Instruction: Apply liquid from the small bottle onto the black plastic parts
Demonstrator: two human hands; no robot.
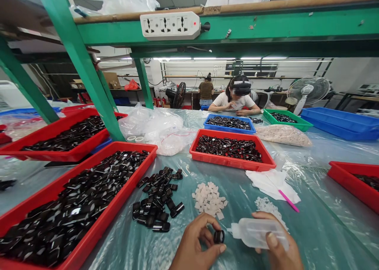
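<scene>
Between the thumb and forefinger of my left hand (197, 244) is a small black cylindrical part (218, 237), its round end turned to the right. My right hand (281, 242) is wrapped round a translucent squeeze bottle (257, 232), tilted so its narrow nozzle points left at the black part, a small gap apart. Just beyond my left hand lies a heap of whitish translucent pieces (209, 198). A loose pile of black parts (160, 199) sits left of it. Smaller clear bits (268, 207) lie behind the bottle, partly hidden by it.
A large red tray (118, 209) of black parts stands at left, another red tray (233, 165) ahead. A pink stick (288, 201) rests on a white tissue (266, 183). A green post (85, 64) rises at left. Across the table sits another person (237, 96).
</scene>
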